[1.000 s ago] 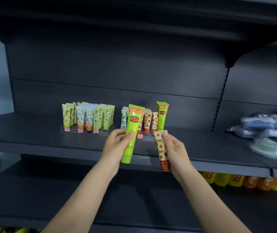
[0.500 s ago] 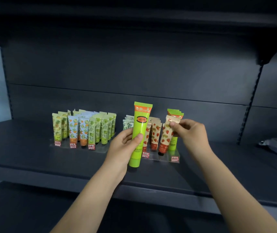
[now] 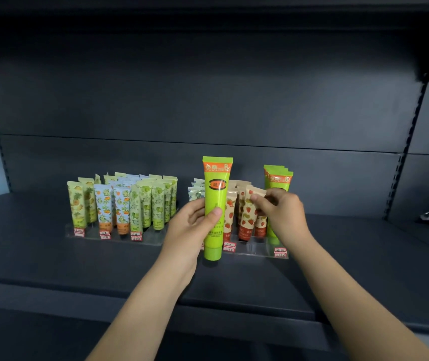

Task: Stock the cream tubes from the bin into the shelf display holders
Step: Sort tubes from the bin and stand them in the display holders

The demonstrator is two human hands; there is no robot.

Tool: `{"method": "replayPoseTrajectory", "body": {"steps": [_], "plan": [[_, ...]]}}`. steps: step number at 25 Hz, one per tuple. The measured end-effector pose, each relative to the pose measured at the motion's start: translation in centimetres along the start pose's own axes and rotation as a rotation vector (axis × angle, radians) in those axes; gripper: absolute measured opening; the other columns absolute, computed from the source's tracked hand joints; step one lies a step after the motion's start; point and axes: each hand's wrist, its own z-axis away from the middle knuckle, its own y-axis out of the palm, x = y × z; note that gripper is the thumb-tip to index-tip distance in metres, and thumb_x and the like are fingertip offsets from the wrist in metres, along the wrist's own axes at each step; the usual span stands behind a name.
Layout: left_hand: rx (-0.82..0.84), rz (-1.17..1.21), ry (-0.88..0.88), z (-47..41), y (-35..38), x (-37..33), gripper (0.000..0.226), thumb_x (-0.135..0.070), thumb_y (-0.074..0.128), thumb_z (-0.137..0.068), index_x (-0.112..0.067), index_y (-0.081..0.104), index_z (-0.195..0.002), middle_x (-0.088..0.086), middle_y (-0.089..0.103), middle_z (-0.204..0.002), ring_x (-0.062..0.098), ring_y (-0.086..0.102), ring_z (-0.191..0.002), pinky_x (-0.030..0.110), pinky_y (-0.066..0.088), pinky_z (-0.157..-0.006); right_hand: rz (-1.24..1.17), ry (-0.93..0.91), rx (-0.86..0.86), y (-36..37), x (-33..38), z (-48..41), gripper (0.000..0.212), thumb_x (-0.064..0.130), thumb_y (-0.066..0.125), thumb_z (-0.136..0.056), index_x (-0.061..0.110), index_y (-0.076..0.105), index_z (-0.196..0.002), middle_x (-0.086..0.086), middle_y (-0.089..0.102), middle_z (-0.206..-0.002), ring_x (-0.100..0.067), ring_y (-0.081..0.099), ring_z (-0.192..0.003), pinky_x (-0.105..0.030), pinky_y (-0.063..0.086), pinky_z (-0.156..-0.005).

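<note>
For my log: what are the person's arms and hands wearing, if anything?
Nothing visible. The left hand and right hand are ungloved, no rings, watch or bracelet showing; both forearms are bare to the frame edge, no sleeves in view.

The green tube [image 3: 216, 199] reads "免费" and "8" near its top.

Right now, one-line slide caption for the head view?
Left hand grips tall lime-green cream tube while right hand pinches small strawberry-print tube at the clear acrylic holder.
</note>
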Motion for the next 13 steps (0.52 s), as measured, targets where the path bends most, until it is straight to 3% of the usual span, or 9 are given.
{"method": "replayPoseTrajectory", "body": {"steps": [4, 8, 13], "plan": [[0.011, -0.008, -0.004, -0.6, -0.1, 0.5, 0.022, -0.012, 0.063, -0.081, -0.022, 0.061, -0.101, 0.0, 0.068, -0.106, 0.012, 0.064, -0.102, 0.027, 0.05, -0.085, 0.023, 0.003, 0.08, 0.5, -0.8, 0.3, 0.02, 0.031, 0.063, -0.087, 0.012, 0.064, -0.081, -0.004, 0.067, -0.079, -0.02, 0.063, -0.077, -0.027, 0.049, -0.066], [-0.011, -0.015, -0.006, -1.1, -0.1, 0.9, 0.022, -0.014, 0.064, -0.08, -0.022, 0.061, -0.101, 0.0, 0.069, -0.106, 0.014, 0.064, -0.102, 0.03, 0.051, -0.088, 0.008, 0.015, 0.143, 0.6, -1.0, 0.2, 0.021, 0.027, 0.067, -0.084, 0.009, 0.067, -0.095, -0.002, 0.066, -0.086, -0.017, 0.062, -0.082, -0.032, 0.053, -0.076], [-0.004, -0.018, -0.01, -1.2, -0.3, 1.0, 0.021, -0.014, 0.064, -0.081, -0.023, 0.061, -0.1, 0.0, 0.069, -0.105, 0.013, 0.064, -0.102, 0.029, 0.05, -0.086, -0.02, 0.012, 0.166, 0.6, -1.0, 0.8, 0.019, 0.023, 0.069, -0.083, 0.012, 0.066, -0.098, 0.002, 0.064, -0.086, -0.012, 0.06, -0.082, -0.023, 0.051, -0.073]]}}
